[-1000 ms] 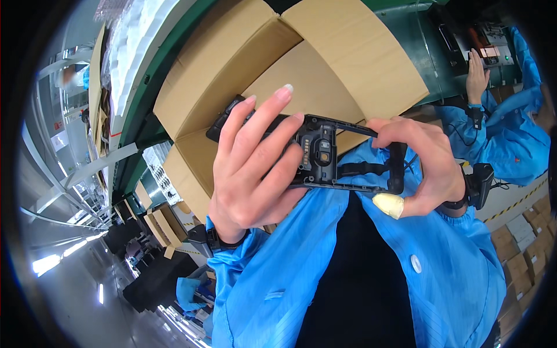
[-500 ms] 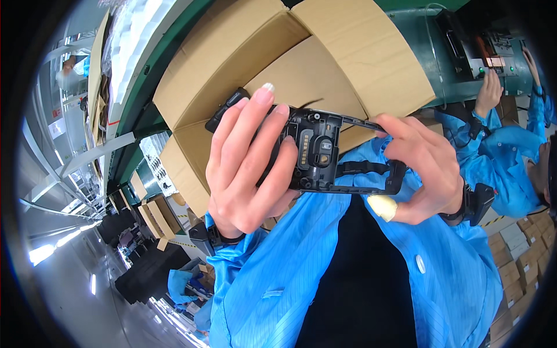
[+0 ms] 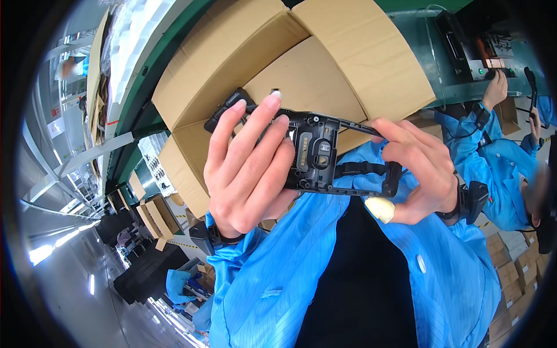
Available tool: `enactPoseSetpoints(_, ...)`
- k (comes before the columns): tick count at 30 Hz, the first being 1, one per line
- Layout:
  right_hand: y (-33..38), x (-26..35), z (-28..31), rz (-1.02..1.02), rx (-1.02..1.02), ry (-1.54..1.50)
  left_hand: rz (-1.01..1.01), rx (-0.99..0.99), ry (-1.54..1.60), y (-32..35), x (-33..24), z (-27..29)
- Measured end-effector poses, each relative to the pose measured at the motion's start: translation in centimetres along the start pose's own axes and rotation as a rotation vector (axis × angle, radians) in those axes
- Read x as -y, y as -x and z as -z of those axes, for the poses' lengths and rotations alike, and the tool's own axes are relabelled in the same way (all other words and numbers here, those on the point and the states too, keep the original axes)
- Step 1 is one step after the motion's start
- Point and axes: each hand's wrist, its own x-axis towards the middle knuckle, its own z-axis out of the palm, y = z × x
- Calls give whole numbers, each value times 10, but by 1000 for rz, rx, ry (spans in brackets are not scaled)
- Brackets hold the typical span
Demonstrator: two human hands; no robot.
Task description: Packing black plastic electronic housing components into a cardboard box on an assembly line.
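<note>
Black housing (image 3: 316, 153), cardboard box (image 3: 301, 69), green bench (image 3: 423, 35)

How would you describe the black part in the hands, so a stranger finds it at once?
Find the open cardboard box at the top. In front of it, the left hand and right hand hold a flat black plastic frame, the only black piece between blue sleeves.

Open brown carton (image 3: 301, 69) — behind hands

A matte black plastic device housing (image 3: 316, 153) shows against plain tan corrugated cardboard box flaps (image 3: 255, 52). A pale cream fingertip cover (image 3: 380, 209) sits right of centre. Near, bright blue smock sleeves (image 3: 272, 272) flank a black front. Far right, a dark green workbench top (image 3: 429, 52).
</note>
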Motion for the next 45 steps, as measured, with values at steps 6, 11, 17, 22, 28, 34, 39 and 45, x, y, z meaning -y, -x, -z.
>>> enactPoseSetpoints(6,1,-5,-10,-5,-112,-106,-5,-24,75,4,1,-3)
enactPoseSetpoints(11,-1,-6,-9,-42,-78,-149,10,-11,64,3,0,2)
enactPoseSetpoints(17,1,-10,-9,-89,-41,-190,44,7,117,2,-1,2)
enactPoseSetpoints(22,1,-11,-7,-115,-27,-222,31,-19,131,4,2,-1)
enactPoseSetpoints(28,1,-17,-5,-176,-23,-378,194,32,420,5,11,6)
enactPoseSetpoints(34,5,-18,-4,-239,-52,-450,399,-30,667,16,11,-2)
enactPoseSetpoints(39,0,-8,-4,-130,-91,-292,450,-120,647,31,14,-5)
enactPoseSetpoints(45,-6,-4,-4,-49,-115,-215,458,-265,668,47,14,-14)
